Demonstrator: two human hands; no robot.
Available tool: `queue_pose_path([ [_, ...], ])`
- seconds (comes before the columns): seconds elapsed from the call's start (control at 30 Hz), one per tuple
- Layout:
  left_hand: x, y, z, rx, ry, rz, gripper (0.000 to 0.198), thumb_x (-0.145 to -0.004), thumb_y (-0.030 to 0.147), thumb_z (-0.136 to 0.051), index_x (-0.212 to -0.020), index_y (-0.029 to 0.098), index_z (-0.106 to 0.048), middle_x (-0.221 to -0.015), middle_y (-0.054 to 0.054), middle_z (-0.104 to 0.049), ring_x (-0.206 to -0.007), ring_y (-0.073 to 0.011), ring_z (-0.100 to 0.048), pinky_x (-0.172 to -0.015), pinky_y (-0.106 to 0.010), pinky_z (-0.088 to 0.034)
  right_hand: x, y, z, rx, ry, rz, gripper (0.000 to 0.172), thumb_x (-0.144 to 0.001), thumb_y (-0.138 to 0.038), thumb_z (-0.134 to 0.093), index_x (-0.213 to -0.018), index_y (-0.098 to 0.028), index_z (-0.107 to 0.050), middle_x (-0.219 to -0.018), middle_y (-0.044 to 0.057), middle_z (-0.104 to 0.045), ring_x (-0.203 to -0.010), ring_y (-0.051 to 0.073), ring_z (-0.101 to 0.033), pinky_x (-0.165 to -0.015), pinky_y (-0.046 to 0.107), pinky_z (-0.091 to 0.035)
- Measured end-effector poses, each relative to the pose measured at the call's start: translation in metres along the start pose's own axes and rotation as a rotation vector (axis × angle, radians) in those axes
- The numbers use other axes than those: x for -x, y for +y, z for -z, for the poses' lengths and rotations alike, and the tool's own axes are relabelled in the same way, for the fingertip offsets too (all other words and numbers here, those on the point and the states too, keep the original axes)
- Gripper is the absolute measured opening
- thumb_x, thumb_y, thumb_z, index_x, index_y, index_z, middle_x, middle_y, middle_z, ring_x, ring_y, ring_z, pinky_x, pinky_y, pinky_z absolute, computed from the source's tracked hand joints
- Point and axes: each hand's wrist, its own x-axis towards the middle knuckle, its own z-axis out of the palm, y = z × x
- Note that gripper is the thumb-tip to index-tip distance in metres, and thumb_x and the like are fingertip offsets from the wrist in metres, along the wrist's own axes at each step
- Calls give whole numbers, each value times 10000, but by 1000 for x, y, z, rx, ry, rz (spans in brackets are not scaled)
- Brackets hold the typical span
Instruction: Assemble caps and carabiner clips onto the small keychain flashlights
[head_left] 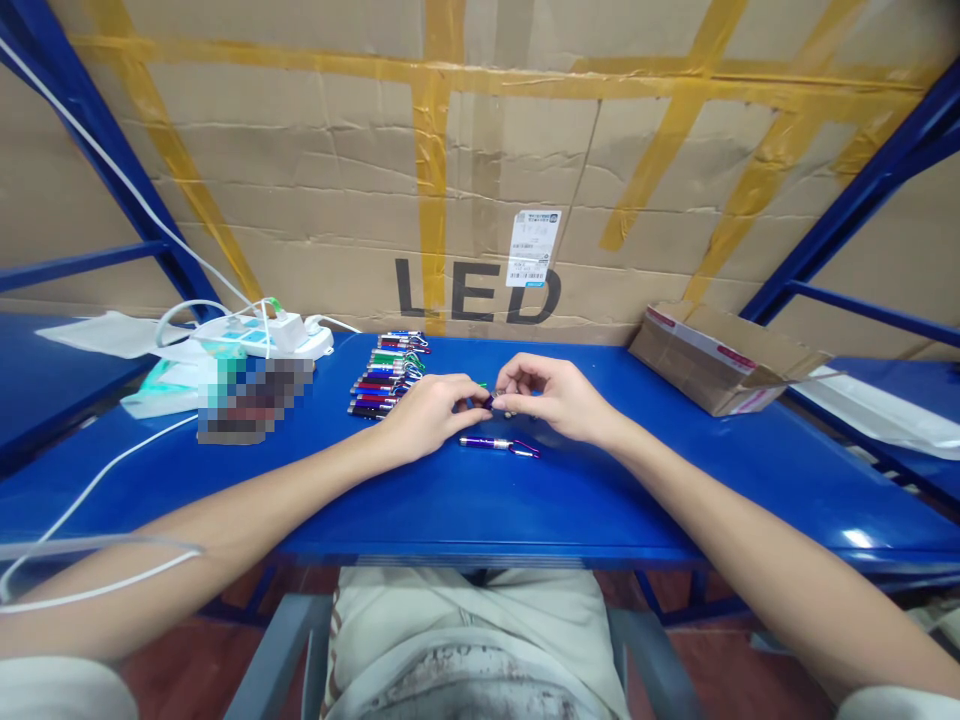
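My left hand (427, 415) is closed in a pinch on a small dark purple piece (489, 402), mostly covered by the fingers. Facing it, my right hand (559, 400) has its fingers curled together; whatever they grip is hidden. Small round metallic pieces (508, 413) show just under the right fingertips. In front of both hands lies a slim purple keychain flashlight (484, 443) with a clip on its right end. Beyond my left hand, several similar keychain flashlights (375, 388) in black, red, blue and green form a column, partly covered by that hand.
An open cardboard box (712, 370) sits on the blue table (465, 510) at the right. A white power strip (300, 340) with plugs and cables is at the left, beside a blurred-out object (251, 400). A large taped carton (337, 200) stands behind the table.
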Motion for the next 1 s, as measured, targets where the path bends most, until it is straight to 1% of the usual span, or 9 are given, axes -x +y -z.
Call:
queue_pose_path([
  [0.17, 1, 0, 1, -42, -14, -33, 169, -1054, 327, -684, -1103, 213, -799, -1051, -64, -793, -923, -229, -748, -831, -323, -538, 0, 1, 0, 20, 5, 15, 381, -843, -539, -874, -916, -196, -724, -796, 0, -675, -711, 159, -560, -669, 302, -455],
  [0.3, 1, 1, 1, -59, -25, -38, 162, -1054, 310, -687, -1121, 207, -791, -1088, -71, -793, -966, -240, -752, -858, -330, -540, 0, -1, 0, 70, 12, 37, 366, -849, -529, -870, -901, -196, -729, -821, 7, -691, -716, 161, -563, -678, 307, -456],
  [0.67, 2, 1, 0, -74, -5, -52, 150, -1042, 303, -707, -1110, 201, -795, -1026, -61, -785, -918, -226, -741, -810, -315, -527, 1, -1, 0, 146, 18, 81, 318, -886, -491, -844, -895, -196, -728, -867, 21, -711, -728, 167, -580, -684, 307, -468],
  [0.8, 1, 2, -1, -28, 2, -42, 140, -1036, 297, -716, -1091, 198, -799, -1005, -51, -784, -878, -208, -734, -785, -299, -518, 1, -2, 1, 182, 15, 128, 262, -911, -435, -833, -901, -193, -733, -885, 26, -719, -743, 167, -596, -699, 301, -481],
  [1.0, 0, 5, -1, 97, 43, 1, 101, -990, 274, -769, -1044, 208, -823, -938, -14, -791, -769, -158, -701, -716, -256, -489, 3, -1, 1, 222, 40, 216, 259, -938, -438, -826, -905, -198, -737, -885, 27, -718, -745, 168, -612, -700, 298, -489],
])
